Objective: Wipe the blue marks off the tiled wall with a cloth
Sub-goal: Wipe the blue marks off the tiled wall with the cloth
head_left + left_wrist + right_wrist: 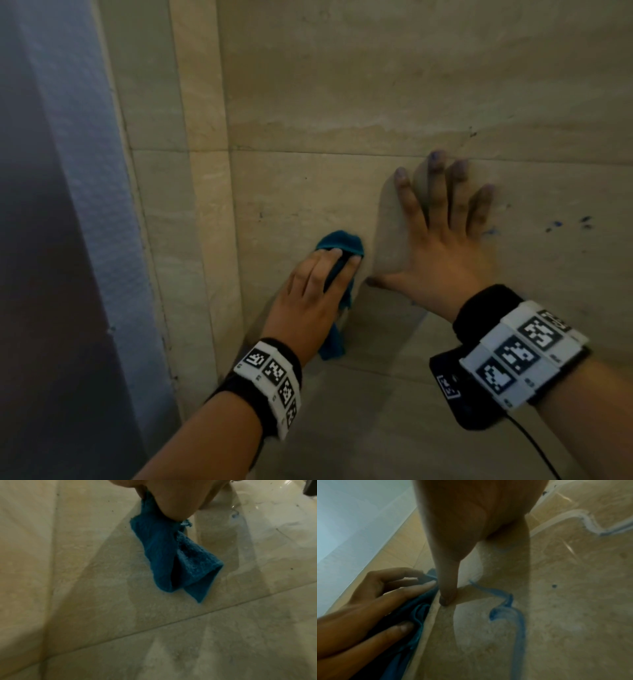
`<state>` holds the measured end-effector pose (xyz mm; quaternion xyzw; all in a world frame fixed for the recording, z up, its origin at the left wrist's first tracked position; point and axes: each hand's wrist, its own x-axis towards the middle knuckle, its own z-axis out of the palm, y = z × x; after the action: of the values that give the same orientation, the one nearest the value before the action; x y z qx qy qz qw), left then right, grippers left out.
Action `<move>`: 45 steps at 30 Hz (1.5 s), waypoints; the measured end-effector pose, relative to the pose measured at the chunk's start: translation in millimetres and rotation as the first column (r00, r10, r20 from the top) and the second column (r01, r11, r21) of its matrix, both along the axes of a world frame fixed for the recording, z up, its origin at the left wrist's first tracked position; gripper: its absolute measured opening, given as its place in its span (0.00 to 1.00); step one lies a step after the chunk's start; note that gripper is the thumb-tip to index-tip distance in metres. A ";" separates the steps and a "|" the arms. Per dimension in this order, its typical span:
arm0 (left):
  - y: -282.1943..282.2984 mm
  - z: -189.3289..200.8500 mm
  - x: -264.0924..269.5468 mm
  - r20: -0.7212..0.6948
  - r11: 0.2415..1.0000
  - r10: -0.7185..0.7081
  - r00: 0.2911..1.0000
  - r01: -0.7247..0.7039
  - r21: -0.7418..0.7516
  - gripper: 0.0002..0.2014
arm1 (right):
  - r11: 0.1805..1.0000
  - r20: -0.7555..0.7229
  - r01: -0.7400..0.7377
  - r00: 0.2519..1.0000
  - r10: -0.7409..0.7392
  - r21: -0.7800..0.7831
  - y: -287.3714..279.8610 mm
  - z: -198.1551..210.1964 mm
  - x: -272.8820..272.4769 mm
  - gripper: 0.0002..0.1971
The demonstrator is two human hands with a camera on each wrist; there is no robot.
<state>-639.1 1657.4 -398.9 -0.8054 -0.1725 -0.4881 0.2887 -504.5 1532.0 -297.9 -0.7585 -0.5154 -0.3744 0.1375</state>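
Note:
My left hand (329, 267) presses a crumpled blue cloth (342, 240) flat against the beige tiled wall (376, 85), with its fingers lying straight over it. One end of the cloth (163, 550) hangs down below my palm (171, 497). My right hand (442, 219) lies flat on the wall just right of the cloth, fingers spread and empty. Small blue marks (555, 224) dot the tile right of that hand. In the right wrist view a wavy blue line (519, 622) runs down the tile beside my right thumb (448, 585), with the left hand (385, 595) and cloth (419, 609) to its left.
A grey-blue panel (51, 205) stands at the far left, beyond a vertical tile strip (205, 171). A horizontal grout line (342, 152) crosses the wall above both hands. A thin black cable (534, 448) trails from my right wristband.

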 end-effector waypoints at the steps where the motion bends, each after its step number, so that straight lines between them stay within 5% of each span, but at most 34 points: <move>1: -0.7 -1.6 -2.1 -0.003 1.000 0.005 1.000 -0.005 0.002 0.29 | 1.000 0.005 -0.006 1.000 0.006 0.008 0.1 -0.3 0.6 0.71; 7: 5.3 14.7 -18.4 -0.045 0.965 0.139 0.989 -0.145 -0.220 0.51 | 1.000 0.002 -0.003 1.000 0.002 0.019 0.9 -2.2 3.1 0.75; 12: 8.6 34.9 -11.7 0.093 0.941 0.199 0.976 -0.164 -0.295 0.45 | 1.000 -0.010 -0.009 1.000 0.009 0.013 1.0 -1.6 2.3 0.74; 18: -4.8 13.5 -7.0 -0.154 0.948 0.109 0.982 -0.150 -0.280 0.53 | 1.000 -0.019 -0.001 1.000 0.001 0.007 1.4 -2.6 3.1 0.74; 23: 2.1 39.5 -30.3 -0.157 0.748 0.330 0.931 -0.359 -0.558 0.47 | 0.999 -0.038 -0.004 0.999 0.002 -0.041 -0.5 0.8 1.1 0.74; 26: 12.1 50.5 -34.2 -0.054 0.749 0.408 0.911 -0.368 -0.551 0.44 | 0.999 -0.059 -0.007 0.998 0.005 -0.046 -0.9 1.8 -0.6 0.74; 28: 15.4 55.2 -28.9 -0.060 0.765 0.399 0.915 -0.368 -0.528 0.41 | 0.999 -0.065 -0.004 0.998 0.001 -0.046 -0.8 1.5 -0.9 0.74; 31: 6.9 58.0 -21.0 0.069 0.764 0.269 0.961 -0.169 -0.623 0.38 | 0.999 -0.051 0.008 0.999 -0.009 -0.034 -0.1 0.8 -0.2 0.75; 34: -4.4 49.6 -14.6 0.079 0.822 0.071 0.994 -0.013 -0.570 0.45 | 1.000 -0.051 0.010 0.999 -0.011 -0.020 2.2 -0.6 1.1 0.76; 39: -3.9 18.3 -6.9 -0.106 0.913 0.006 0.994 -0.049 -0.404 0.60 | 1.000 -0.022 0.018 1.000 -0.018 0.023 3.7 -4.8 2.1 0.75; 45: -5.6 5.7 -19.2 -0.219 0.907 -0.011 0.976 -0.082 -0.413 0.60 | 0.994 0.049 -0.052 0.998 0.048 0.092 -6.1 -34.1 -7.4 0.68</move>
<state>-658.3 1651.8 -393.3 -0.8936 -0.2554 -0.3436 0.1350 -511.8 1525.9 -332.0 -0.7292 -0.5191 -0.4121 0.1703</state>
